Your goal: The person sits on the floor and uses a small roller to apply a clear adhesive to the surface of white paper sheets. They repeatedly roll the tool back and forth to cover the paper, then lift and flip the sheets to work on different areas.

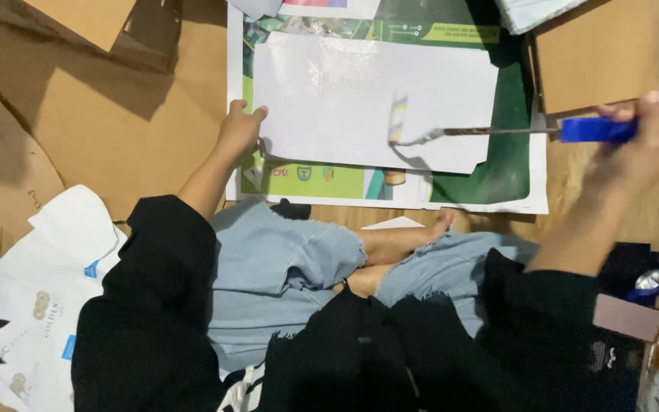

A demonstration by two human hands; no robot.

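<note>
Head camera, looking steeply down over our own lap.
We see one view only, set close above the white sheet [368,99], which lies on the floor just ahead of our crossed legs [329,259].

1. This looks like an informal packaging or paper-craft workspace set up on the floor, not at a bench: the person sits cross-legged on it.
2. Flattened brown cardboard sheets [116,122] cover much of the wooden floor [619,198].
3. A large glossy green printed poster [512,114] serves as an underlay beneath a white die-cut paper sheet [345,99].
4. A small blue-handled paint roller [451,130] lies over that sheet.
5. A stack of white printed die-cut blanks [47,290] lies at the left.
</note>
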